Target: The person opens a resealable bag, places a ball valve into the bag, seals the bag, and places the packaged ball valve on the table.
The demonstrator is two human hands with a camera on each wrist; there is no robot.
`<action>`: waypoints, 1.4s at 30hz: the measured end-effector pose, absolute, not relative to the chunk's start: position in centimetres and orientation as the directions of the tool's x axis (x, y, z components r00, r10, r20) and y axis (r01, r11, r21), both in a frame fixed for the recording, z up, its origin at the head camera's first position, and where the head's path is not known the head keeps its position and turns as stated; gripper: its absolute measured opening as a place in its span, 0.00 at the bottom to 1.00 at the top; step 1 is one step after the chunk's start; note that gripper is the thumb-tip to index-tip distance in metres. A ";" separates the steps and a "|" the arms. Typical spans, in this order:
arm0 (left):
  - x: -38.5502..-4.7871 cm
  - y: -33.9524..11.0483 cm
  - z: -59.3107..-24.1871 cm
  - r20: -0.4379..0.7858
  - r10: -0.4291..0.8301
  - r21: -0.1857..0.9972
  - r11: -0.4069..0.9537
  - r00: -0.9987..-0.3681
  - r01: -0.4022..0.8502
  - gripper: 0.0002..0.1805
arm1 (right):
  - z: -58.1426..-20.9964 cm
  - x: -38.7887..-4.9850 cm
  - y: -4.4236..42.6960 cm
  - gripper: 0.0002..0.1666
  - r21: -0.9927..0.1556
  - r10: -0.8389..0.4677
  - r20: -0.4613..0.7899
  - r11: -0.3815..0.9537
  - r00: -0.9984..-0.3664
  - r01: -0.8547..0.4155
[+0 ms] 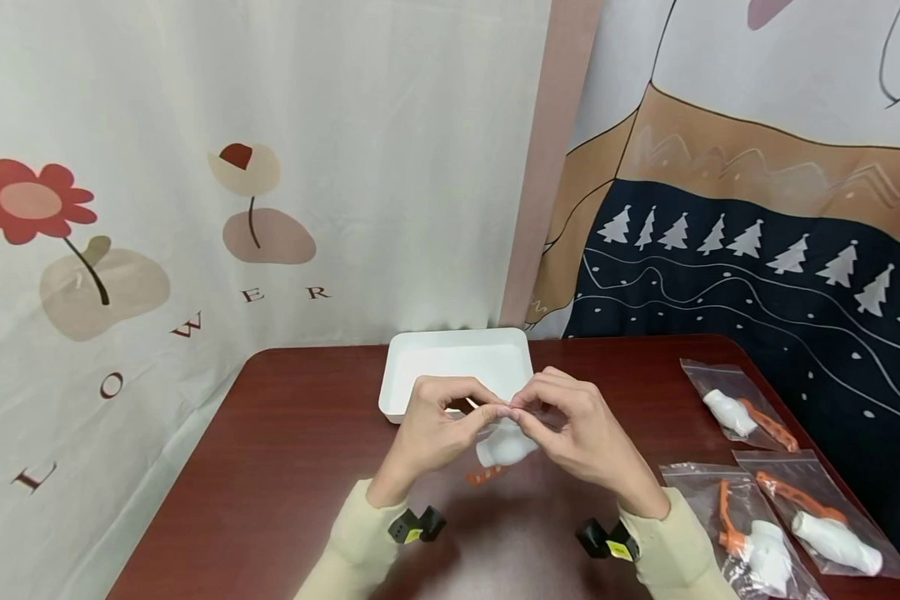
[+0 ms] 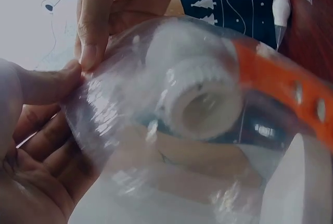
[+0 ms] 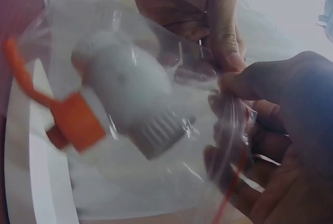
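Both hands meet over the front of the table, thumb and fingers of each pinching the upper edge of a clear zip bag (image 2: 112,112). My left hand (image 1: 444,421) is on one side and my right hand (image 1: 583,427) on the other, fingertips nearly touching. Inside the hanging bag are a white plastic bottle-like part (image 3: 125,78) with a ribbed, hollow neck, and an orange strip-like piece (image 3: 80,122) with a block at one end. Holes show along the orange piece (image 2: 291,88) in the left wrist view. A red line marks the bag's zip edge in the right wrist view.
Behind the hands, a white rectangular tray (image 1: 457,354) stands at the table's back edge. On the right of the dark red table (image 1: 300,467) lie three more zip bags (image 1: 750,408) with similar white and orange parts. Printed curtains (image 1: 390,167) hang behind.
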State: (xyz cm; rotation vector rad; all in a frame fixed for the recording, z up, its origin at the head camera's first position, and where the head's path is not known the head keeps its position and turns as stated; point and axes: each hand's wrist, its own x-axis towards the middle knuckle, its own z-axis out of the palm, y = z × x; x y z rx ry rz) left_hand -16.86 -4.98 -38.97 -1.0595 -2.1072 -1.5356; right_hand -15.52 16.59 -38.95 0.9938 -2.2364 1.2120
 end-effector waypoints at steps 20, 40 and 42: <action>-16.8 -4.9 -39.1 0.630 0.340 0.697 0.150 -0.698 0.701 0.04 | -38.8 -15.5 16.7 0.10 -0.556 -0.389 0.630 0.379 -0.673 -0.740; -16.8 -4.7 -39.0 0.622 0.351 0.712 0.119 -0.700 0.692 0.04 | -38.8 -15.5 16.8 0.10 -0.586 -0.368 0.606 0.393 -0.705 -0.709; -16.8 -4.7 -39.0 0.626 0.352 0.702 0.133 -0.696 0.699 0.05 | -38.8 -15.5 16.8 0.10 -0.579 -0.366 0.621 0.383 -0.693 -0.720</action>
